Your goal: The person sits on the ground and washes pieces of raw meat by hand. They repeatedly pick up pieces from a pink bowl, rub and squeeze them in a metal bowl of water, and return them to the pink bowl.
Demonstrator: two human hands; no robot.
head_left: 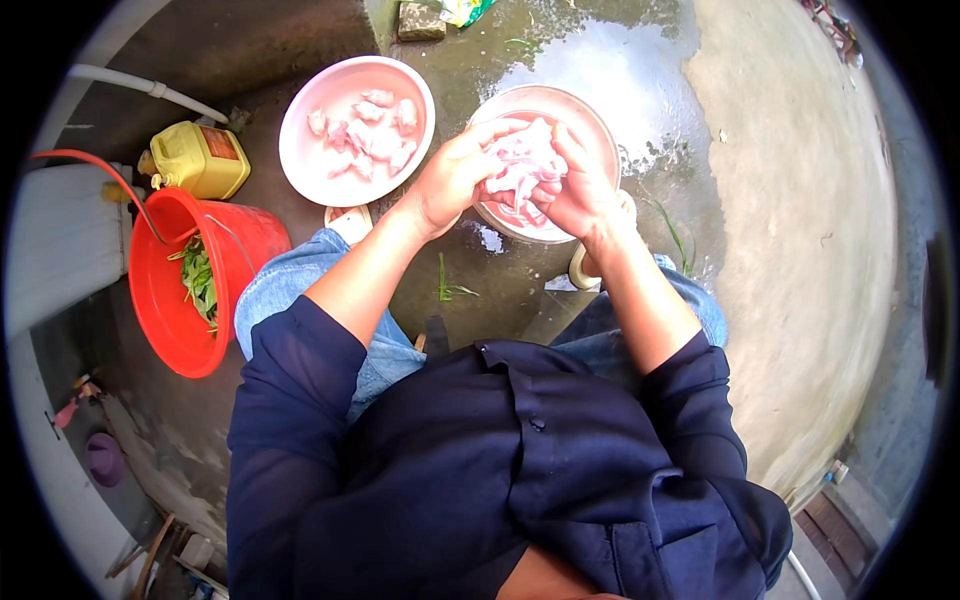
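My left hand [459, 171] and my right hand [581, 176] hold one piece of pale pink raw meat [527, 159] between them, with a strip of it hanging down. Both are above a round basin [609, 142] of reddish water on the wet ground. To the left, a white basin [291, 150] holds several pieces of raw meat [367, 135] in pinkish water. The kind of meat cannot be told.
A red bucket [169, 330] with green leaves [199, 281] and an orange hose [94, 159] stands at the left, beside a yellow jerrycan [196, 161]. A brick [421, 22] lies at the top. My feet are beside the basins.
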